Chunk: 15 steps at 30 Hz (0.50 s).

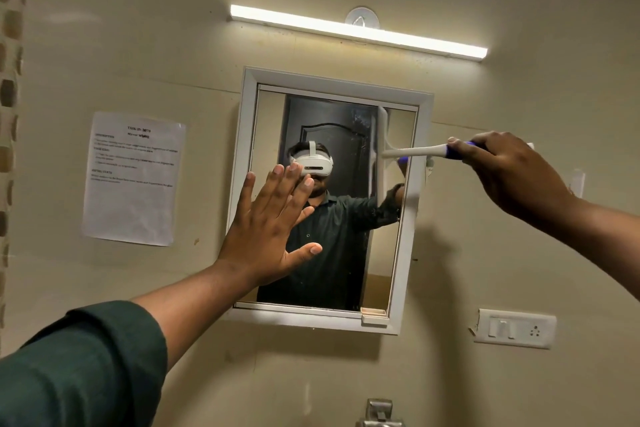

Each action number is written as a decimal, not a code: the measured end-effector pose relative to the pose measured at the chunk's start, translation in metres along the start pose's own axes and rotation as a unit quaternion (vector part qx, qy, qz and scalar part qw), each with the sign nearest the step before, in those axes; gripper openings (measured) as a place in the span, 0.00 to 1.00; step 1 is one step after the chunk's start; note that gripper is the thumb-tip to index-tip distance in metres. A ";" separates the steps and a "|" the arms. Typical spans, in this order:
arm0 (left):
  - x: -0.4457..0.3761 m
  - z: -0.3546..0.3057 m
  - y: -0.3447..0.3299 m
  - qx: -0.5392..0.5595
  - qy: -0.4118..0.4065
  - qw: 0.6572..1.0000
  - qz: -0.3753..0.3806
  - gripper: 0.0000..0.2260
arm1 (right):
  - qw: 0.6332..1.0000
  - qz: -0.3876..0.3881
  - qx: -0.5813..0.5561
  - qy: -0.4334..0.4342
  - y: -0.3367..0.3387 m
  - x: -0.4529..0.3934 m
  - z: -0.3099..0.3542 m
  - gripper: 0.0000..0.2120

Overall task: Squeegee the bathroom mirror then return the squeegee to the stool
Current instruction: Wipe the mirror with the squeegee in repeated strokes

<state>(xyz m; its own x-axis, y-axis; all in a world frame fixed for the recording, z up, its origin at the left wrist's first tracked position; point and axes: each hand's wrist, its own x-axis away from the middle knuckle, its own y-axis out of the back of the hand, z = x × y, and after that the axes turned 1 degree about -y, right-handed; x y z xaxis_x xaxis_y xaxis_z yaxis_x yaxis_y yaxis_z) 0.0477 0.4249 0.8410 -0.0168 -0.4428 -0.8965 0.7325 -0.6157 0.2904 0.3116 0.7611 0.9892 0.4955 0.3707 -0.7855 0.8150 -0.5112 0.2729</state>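
A white-framed mirror (pixel 247 149) hangs on the beige wall. My right hand (pixel 502 166) grips the blue and white handle of a squeegee (pixel 415 151). Its white blade stands upright against the glass near the mirror's right side, in the upper half. My left hand (pixel 270 218) is flat, fingers spread, against the left part of the mirror. The stool is out of view.
A printed sheet (pixel 131 180) is taped to the wall left of the mirror. A tube light (pixel 356 29) glows above it. A switch plate (pixel 516 328) sits at lower right, and a metal tap top (pixel 379 411) shows at the bottom edge.
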 end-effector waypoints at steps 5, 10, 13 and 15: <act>0.000 -0.007 -0.004 0.001 -0.005 1.000 -0.012 0.43 | 1.000 -0.005 -0.005 0.030 -0.003 -0.015 0.036 0.21; -0.001 -0.012 -0.007 0.009 -0.008 1.000 -0.009 0.43 | 0.998 0.015 0.012 0.054 -0.013 -0.019 0.050 0.25; 0.001 -0.011 -0.010 0.009 -0.008 1.000 0.000 0.43 | 0.999 0.013 0.025 0.042 -0.015 -0.012 0.040 0.26; 0.003 -0.010 -0.012 0.007 -0.008 1.000 0.009 0.43 | 0.999 0.009 0.032 0.027 -0.013 -0.005 0.031 0.24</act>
<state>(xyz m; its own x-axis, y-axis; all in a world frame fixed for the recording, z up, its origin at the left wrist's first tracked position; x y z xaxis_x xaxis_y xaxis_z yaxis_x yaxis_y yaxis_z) 0.0456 0.4378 0.8318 -0.0138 -0.4641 -0.8857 0.7237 -0.6158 0.3114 0.2891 0.7419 0.9723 0.5265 0.4022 -0.7491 0.7862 -0.5655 0.2490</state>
